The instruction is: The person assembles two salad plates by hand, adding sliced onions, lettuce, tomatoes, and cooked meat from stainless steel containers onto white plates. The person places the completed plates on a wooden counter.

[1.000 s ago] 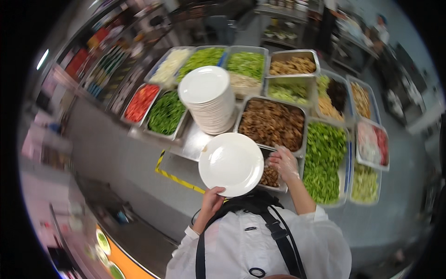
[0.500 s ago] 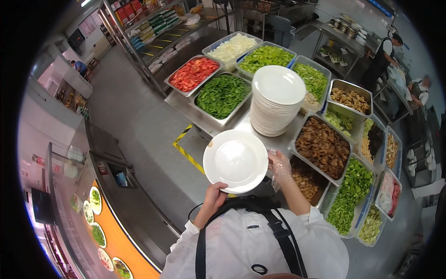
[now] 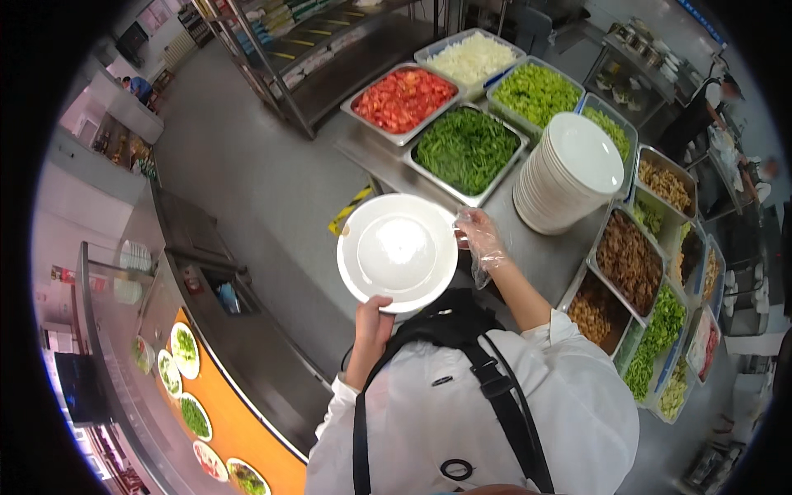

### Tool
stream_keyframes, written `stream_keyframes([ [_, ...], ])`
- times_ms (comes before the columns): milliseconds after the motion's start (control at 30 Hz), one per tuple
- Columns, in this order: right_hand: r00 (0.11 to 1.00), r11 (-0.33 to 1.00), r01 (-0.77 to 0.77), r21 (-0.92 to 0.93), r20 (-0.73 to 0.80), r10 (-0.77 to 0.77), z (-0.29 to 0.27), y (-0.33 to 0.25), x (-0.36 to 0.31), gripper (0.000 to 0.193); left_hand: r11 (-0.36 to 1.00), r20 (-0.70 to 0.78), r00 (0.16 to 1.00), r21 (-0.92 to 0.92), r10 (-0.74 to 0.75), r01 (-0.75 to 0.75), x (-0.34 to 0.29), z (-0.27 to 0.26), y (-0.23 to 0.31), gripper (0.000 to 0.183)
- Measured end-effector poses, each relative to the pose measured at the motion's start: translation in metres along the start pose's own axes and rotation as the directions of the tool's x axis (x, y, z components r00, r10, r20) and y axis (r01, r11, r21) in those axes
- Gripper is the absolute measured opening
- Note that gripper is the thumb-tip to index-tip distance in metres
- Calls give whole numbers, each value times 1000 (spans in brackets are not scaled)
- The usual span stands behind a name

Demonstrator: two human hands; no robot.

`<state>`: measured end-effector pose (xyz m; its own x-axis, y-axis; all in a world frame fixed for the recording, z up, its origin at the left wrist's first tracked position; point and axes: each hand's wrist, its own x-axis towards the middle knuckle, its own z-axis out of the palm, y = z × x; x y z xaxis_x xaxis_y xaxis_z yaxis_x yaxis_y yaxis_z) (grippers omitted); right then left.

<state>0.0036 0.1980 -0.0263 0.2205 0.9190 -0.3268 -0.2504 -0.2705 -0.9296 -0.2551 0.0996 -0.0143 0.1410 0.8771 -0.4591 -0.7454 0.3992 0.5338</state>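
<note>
A white, shallow round plate (image 3: 388, 272) is held out in front of my body, its inside facing up. My bare left hand (image 3: 373, 326) grips the near rim, thumb on top. At the right rim is my right hand (image 3: 483, 238), in a clear loose plastic glove, its fingers curled at the plate's edge. To the right, a tall stack of white plates (image 3: 569, 173) stands on the metal table (image 3: 540, 247). Beyond my right hand lies a steel tray of chopped green vegetables (image 3: 468, 153), with a tray of cut red tomatoes (image 3: 406, 101) behind it.
Several more food tubs crowd the table's right side, among them browned meat (image 3: 631, 260) and chopped greens (image 3: 656, 334). At the left, plates of food sit on an orange counter (image 3: 239, 421). A metal shelf rack (image 3: 289, 91) stands behind; two people work at far right.
My view has turned, so the table and stack appear further right. The plate, with both hands at it, has moved left and away from the stack.
</note>
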Motion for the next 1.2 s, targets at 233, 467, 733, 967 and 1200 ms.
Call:
stream_keyframes([
  [233, 981, 985, 160, 70, -119, -151, 12, -40, 130, 30, 1000, -51, 999, -12, -13, 12, 57, -2, 52, 62],
  [467, 915, 954, 288, -82, -272, -299, 27, -130, 313, 38, 997, -92, 995, 66, 42, -36, 151, 10, 117, 62],
  [733, 877, 519, 93, -849, -178, -447, 7, -167, 519, 68, 987, -174, 982, 130, -71, 95, 254, 65, 163, 64],
  [967, 993, 21, -54, -998, -56, -106, -3, -145, 621, 96, 980, -147, 982, 141, -119, 140, 329, 128, 172, 69],
  [1200, 999, -61, -3, -998, -7, 53, 1, -138, 643, 72, 964, -135, 975, 175, -176, 199, 382, 143, 174, 69],
])
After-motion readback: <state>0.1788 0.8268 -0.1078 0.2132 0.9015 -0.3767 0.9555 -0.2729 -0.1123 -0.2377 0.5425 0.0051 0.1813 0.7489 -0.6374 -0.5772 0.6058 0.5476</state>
